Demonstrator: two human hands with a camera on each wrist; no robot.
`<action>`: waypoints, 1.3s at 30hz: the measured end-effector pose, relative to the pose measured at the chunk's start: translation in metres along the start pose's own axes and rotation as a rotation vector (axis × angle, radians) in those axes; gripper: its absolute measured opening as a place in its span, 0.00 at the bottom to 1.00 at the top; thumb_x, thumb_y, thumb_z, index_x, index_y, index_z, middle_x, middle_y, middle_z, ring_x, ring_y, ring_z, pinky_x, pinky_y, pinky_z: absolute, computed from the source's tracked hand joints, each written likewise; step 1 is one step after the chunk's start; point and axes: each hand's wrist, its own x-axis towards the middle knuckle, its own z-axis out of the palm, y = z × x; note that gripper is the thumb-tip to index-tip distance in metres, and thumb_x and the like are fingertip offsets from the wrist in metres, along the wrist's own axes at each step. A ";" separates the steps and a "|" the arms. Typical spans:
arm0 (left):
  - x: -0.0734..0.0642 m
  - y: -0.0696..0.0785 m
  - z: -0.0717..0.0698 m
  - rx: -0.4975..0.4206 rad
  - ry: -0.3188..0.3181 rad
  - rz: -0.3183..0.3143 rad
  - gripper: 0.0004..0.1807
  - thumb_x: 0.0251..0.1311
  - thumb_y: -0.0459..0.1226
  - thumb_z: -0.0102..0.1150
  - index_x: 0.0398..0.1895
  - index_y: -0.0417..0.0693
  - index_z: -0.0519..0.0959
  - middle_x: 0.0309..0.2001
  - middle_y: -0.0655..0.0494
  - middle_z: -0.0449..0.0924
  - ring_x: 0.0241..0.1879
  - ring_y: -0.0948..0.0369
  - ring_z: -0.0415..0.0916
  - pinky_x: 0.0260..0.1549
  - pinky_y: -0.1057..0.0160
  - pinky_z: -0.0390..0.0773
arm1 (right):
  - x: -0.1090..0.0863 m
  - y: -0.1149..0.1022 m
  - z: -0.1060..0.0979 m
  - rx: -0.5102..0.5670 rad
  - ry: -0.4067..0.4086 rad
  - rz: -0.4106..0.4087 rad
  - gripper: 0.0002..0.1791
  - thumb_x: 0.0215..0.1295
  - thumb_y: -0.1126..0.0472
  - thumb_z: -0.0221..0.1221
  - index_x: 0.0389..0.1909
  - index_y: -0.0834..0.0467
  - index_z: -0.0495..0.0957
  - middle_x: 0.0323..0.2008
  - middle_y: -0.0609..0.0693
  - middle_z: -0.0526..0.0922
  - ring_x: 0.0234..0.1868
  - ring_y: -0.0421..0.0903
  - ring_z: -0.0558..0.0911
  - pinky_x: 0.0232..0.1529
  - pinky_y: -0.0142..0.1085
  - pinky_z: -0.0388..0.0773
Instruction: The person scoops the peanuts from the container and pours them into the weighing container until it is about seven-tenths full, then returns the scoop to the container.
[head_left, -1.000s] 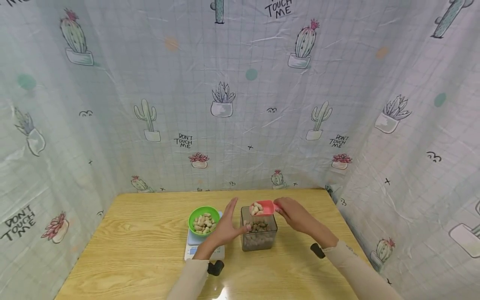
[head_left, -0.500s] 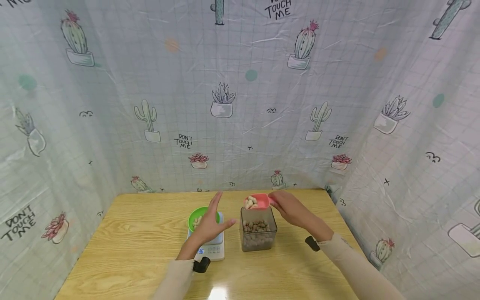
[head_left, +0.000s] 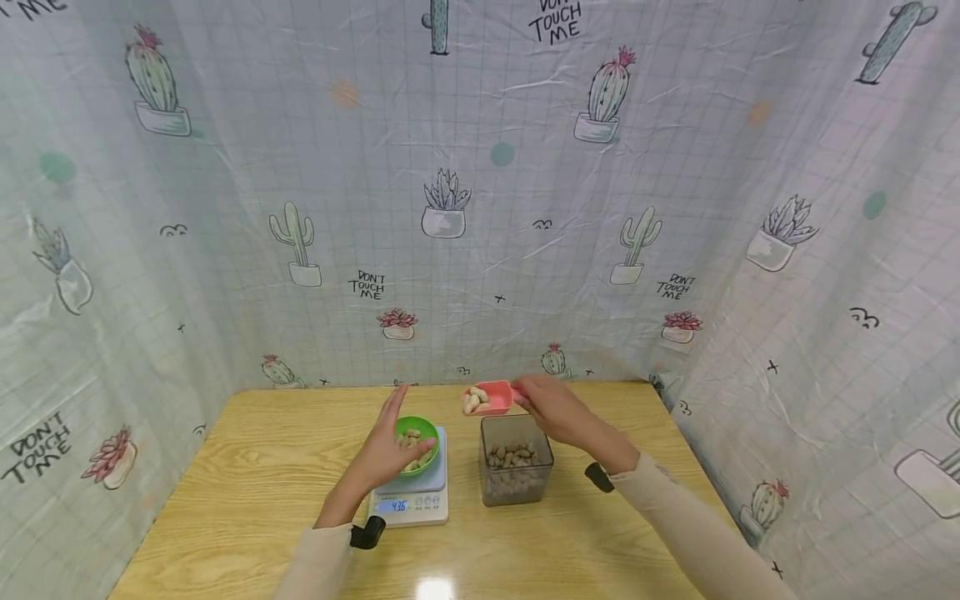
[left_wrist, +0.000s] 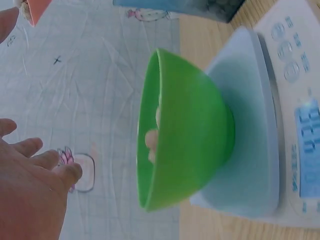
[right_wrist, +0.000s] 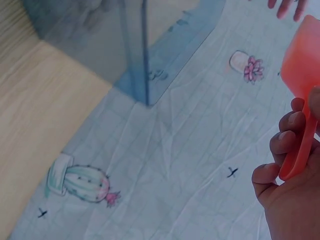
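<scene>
In the head view my right hand (head_left: pixel 558 408) grips the handle of a red scoop (head_left: pixel 498 397), which carries several peanuts (head_left: pixel 475 401) in their shells. The scoop is held above the back left rim of a clear grey container (head_left: pixel 516 483) with more peanuts inside. The right wrist view shows fingers curled round the scoop's handle (right_wrist: pixel 301 150). My left hand (head_left: pixel 381 450) is spread beside a green bowl (head_left: pixel 432 430) and holds nothing; in the left wrist view its fingers are apart from the bowl (left_wrist: pixel 192 135). Peanuts lie in the bowl, partly hidden by that hand.
Under the bowl is a white kitchen scale (head_left: pixel 431 504), its display (head_left: pixel 393 506) lit and seeming to read 436. Both scale and container stand on a wooden table (head_left: pixel 277 467). A cactus-print curtain (head_left: pixel 480 275) hangs behind the table and along its sides.
The right hand has carried the loaded scoop leftward and up from over the container. My left hand has moved left, from beside the container to the bowl, uncovering the scale's display.
</scene>
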 end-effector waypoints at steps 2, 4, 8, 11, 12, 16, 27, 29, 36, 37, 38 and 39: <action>-0.002 -0.006 -0.004 0.003 0.009 -0.003 0.58 0.57 0.52 0.68 0.80 0.62 0.37 0.80 0.44 0.35 0.76 0.37 0.41 0.64 0.27 0.55 | 0.004 -0.003 0.003 0.006 0.000 -0.009 0.11 0.75 0.58 0.51 0.51 0.56 0.76 0.43 0.49 0.83 0.45 0.49 0.81 0.48 0.44 0.78; -0.004 -0.012 -0.007 0.010 0.017 -0.008 0.57 0.57 0.51 0.68 0.80 0.62 0.37 0.80 0.44 0.35 0.76 0.36 0.42 0.64 0.27 0.55 | 0.009 -0.006 0.007 0.013 0.005 -0.022 0.11 0.75 0.58 0.51 0.51 0.56 0.76 0.43 0.50 0.83 0.46 0.49 0.82 0.49 0.44 0.77; -0.008 -0.025 -0.008 0.034 0.015 -0.029 0.58 0.57 0.50 0.68 0.80 0.62 0.37 0.80 0.45 0.35 0.76 0.36 0.42 0.64 0.27 0.55 | 0.017 -0.013 0.015 0.021 0.017 -0.040 0.10 0.74 0.58 0.52 0.51 0.57 0.76 0.44 0.50 0.84 0.46 0.50 0.82 0.48 0.44 0.78; -0.010 -0.034 -0.008 0.037 -0.002 -0.050 0.59 0.55 0.50 0.69 0.80 0.60 0.37 0.80 0.45 0.35 0.76 0.36 0.42 0.64 0.27 0.56 | 0.023 -0.018 0.021 0.023 0.014 -0.055 0.10 0.74 0.58 0.52 0.49 0.57 0.76 0.43 0.51 0.83 0.45 0.49 0.82 0.48 0.43 0.78; -0.011 -0.037 -0.008 0.043 -0.006 -0.053 0.60 0.55 0.49 0.69 0.80 0.58 0.37 0.80 0.44 0.35 0.76 0.35 0.43 0.64 0.27 0.57 | 0.026 -0.020 0.023 0.019 0.010 -0.058 0.10 0.75 0.57 0.52 0.49 0.57 0.76 0.43 0.50 0.83 0.45 0.48 0.82 0.48 0.42 0.78; -0.013 -0.048 -0.006 0.057 -0.026 -0.080 0.62 0.52 0.50 0.71 0.80 0.52 0.37 0.79 0.40 0.36 0.75 0.34 0.45 0.64 0.28 0.58 | 0.034 -0.027 0.030 0.011 -0.043 -0.044 0.12 0.76 0.55 0.49 0.49 0.56 0.76 0.43 0.49 0.84 0.46 0.46 0.82 0.50 0.41 0.78; -0.016 -0.069 0.002 0.037 -0.085 -0.173 0.64 0.51 0.53 0.72 0.80 0.47 0.38 0.79 0.38 0.37 0.75 0.33 0.44 0.66 0.30 0.55 | 0.050 -0.042 0.050 -0.022 -0.240 0.040 0.14 0.78 0.52 0.47 0.55 0.52 0.74 0.47 0.47 0.82 0.48 0.45 0.81 0.51 0.40 0.78; -0.016 -0.070 0.002 0.043 -0.094 -0.179 0.64 0.51 0.54 0.72 0.80 0.46 0.37 0.79 0.37 0.37 0.75 0.33 0.44 0.66 0.30 0.55 | 0.052 -0.044 0.053 -0.045 -0.269 0.042 0.15 0.78 0.51 0.46 0.55 0.52 0.74 0.47 0.47 0.82 0.49 0.45 0.81 0.52 0.41 0.78; -0.018 -0.072 0.003 0.041 -0.104 -0.209 0.64 0.52 0.54 0.71 0.79 0.43 0.37 0.78 0.35 0.38 0.75 0.33 0.44 0.67 0.31 0.53 | 0.060 -0.053 0.063 -0.142 -0.344 0.028 0.14 0.78 0.49 0.45 0.52 0.49 0.73 0.43 0.45 0.81 0.45 0.44 0.80 0.46 0.41 0.77; -0.018 -0.073 0.003 0.035 -0.104 -0.209 0.64 0.52 0.54 0.71 0.79 0.42 0.38 0.78 0.34 0.39 0.75 0.33 0.44 0.67 0.31 0.53 | 0.062 -0.055 0.064 -0.160 -0.346 0.021 0.13 0.77 0.49 0.45 0.52 0.49 0.73 0.41 0.44 0.80 0.43 0.43 0.80 0.43 0.40 0.77; -0.018 -0.073 0.003 0.034 -0.104 -0.211 0.64 0.52 0.54 0.71 0.79 0.41 0.38 0.78 0.34 0.40 0.75 0.33 0.44 0.67 0.31 0.53 | 0.063 -0.056 0.065 -0.173 -0.350 0.019 0.13 0.77 0.49 0.45 0.51 0.48 0.73 0.40 0.44 0.80 0.42 0.43 0.80 0.41 0.40 0.76; -0.018 -0.073 0.003 0.031 -0.104 -0.213 0.64 0.52 0.54 0.71 0.79 0.42 0.38 0.78 0.34 0.40 0.75 0.33 0.44 0.68 0.31 0.53 | 0.064 -0.057 0.066 -0.190 -0.355 0.014 0.12 0.78 0.49 0.45 0.50 0.48 0.73 0.39 0.44 0.79 0.41 0.43 0.79 0.40 0.39 0.75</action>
